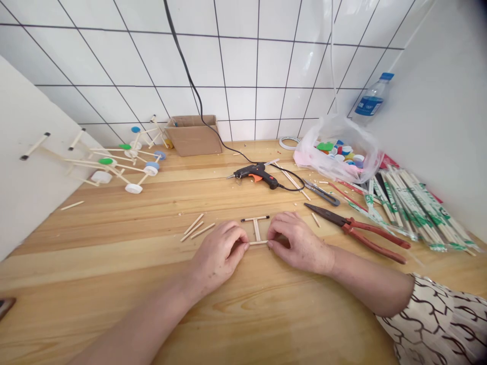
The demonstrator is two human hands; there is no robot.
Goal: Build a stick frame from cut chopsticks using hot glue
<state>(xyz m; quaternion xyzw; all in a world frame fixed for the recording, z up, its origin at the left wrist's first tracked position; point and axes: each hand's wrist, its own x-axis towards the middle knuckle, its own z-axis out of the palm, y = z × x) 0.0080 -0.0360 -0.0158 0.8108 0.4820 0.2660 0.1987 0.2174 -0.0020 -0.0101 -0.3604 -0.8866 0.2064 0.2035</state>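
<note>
Both hands pinch the ends of a short wooden stick (258, 243) lying crosswise on the table. My left hand (220, 248) is closed on its left end, my right hand (299, 241) on its right end. From this stick two short sticks (257, 229) run side by side to another crosswise stick with black ends (254, 219), so the pieces form an H lying on its side. Whether the joints are glued cannot be made out. Several loose short sticks (193, 226) lie left of my left hand. A small stick piece (315, 219) rests beyond my right hand.
A black glue gun (253, 173) with its cord lies behind the hands. Red-handled pliers (357, 230), a utility knife (321, 192) and wrapped chopsticks (422, 203) are at right. Behind them stands a bag of bottle caps (338, 152). Stick-and-cap models (125, 162) and a cardboard box (194, 136) stand back left.
</note>
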